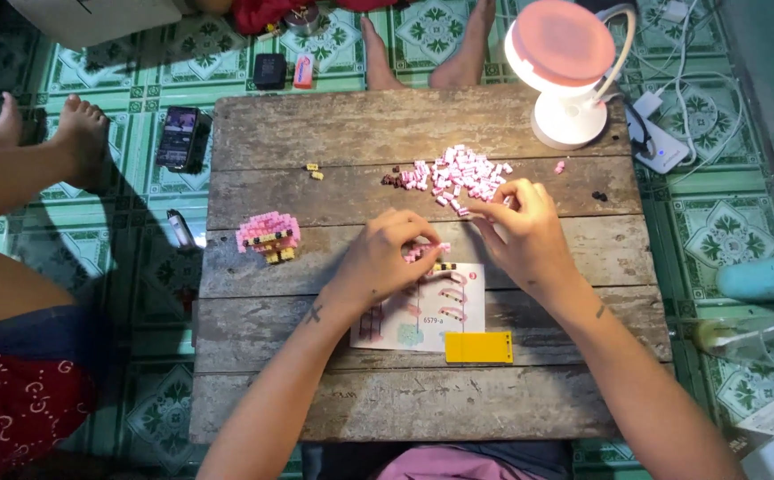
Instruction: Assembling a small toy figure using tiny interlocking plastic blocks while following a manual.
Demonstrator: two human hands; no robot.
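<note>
My left hand (385,255) pinches a small pink brick assembly (429,251) just above the instruction sheet (422,311). My right hand (522,231) reaches into the near edge of a pile of loose pink and white small bricks (458,171), fingertips curled on a piece there. A partly built pink figure with yellow base (268,236) stands at the table's left side, apart from both hands.
A low wooden plank table (333,133) holds a yellow tool (478,347), two tiny yellow bricks (315,171) and a pink-headed desk lamp (565,62). A phone (178,136) lies on the green tiled floor. Another person's legs (22,160) are at left.
</note>
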